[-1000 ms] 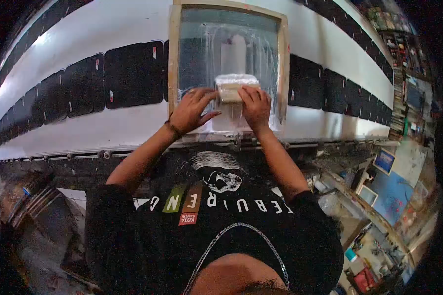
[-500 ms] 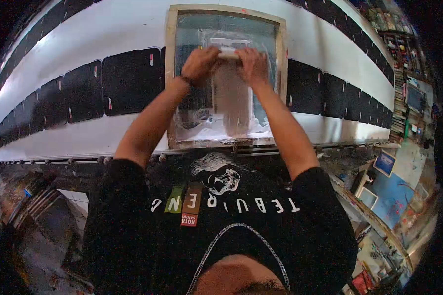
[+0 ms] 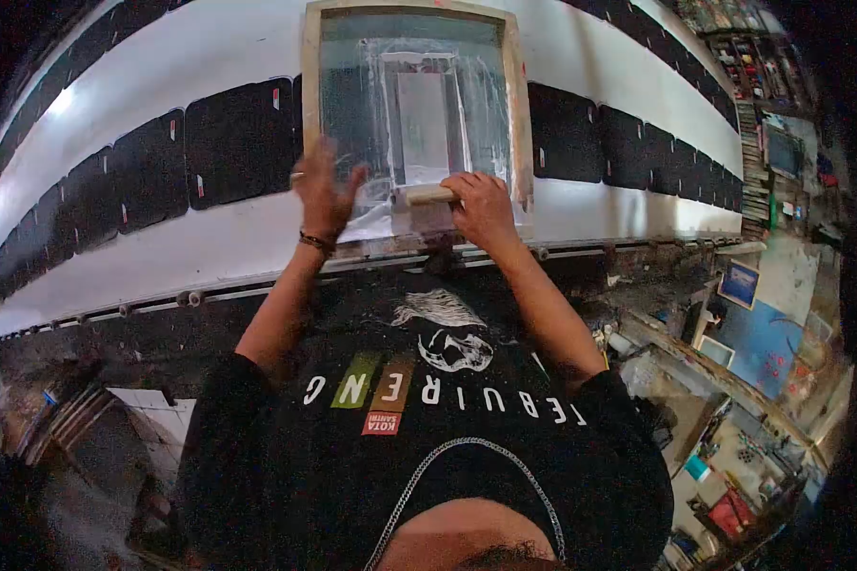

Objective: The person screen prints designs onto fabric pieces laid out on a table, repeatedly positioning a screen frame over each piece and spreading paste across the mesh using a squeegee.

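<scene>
In the head view, my right hand (image 3: 484, 207) is closed on the right end of a squeegee (image 3: 427, 195), which has a pale wooden handle. The squeegee is at the near end of a screen-printing frame (image 3: 311, 86) with wooden sides. Over the frame's left side is my left hand (image 3: 322, 198), a little blurred, its thumb apart from the fingers and nothing in it. White ink (image 3: 367, 225) lies along the near edge of the mesh. A pale rectangular area (image 3: 422, 119) shows in the middle of the screen, edged with white smears.
Rows of black rounded panels (image 3: 240, 141) with small red-and-white marks lie along a long white table (image 3: 229, 224), on both sides of the frame. A rail with small knobs (image 3: 195, 298) runs along the table's near edge. Shelves and clutter (image 3: 757, 71) stand at the right.
The squeegee has come from the far part of the screen to its near end. My left hand has let go of it and moved left. My right hand keeps hold.
</scene>
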A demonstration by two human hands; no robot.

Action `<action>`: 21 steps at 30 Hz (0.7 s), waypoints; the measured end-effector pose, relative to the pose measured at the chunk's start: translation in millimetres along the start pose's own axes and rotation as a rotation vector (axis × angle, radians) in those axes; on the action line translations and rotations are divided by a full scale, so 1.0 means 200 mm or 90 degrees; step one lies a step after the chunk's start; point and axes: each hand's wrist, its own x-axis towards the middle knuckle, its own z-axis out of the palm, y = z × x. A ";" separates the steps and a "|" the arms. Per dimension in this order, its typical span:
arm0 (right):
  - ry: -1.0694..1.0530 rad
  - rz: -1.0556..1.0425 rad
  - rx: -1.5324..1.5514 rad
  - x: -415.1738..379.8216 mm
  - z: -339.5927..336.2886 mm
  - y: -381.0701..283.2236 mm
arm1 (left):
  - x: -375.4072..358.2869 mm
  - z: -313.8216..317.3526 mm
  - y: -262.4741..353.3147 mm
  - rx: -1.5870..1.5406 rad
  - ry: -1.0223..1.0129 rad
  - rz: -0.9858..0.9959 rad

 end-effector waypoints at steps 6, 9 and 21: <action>0.001 0.001 0.007 -0.22 0.00 -0.06 | -0.04 0.08 -0.31 0.033 -0.018 -0.172; 0.019 -0.039 -0.004 -0.21 0.10 0.03 | 0.02 0.04 -0.26 -0.012 -0.036 -0.152; 0.122 0.034 0.002 0.88 -0.08 0.31 | 0.11 0.04 -0.18 -0.083 -0.056 -0.187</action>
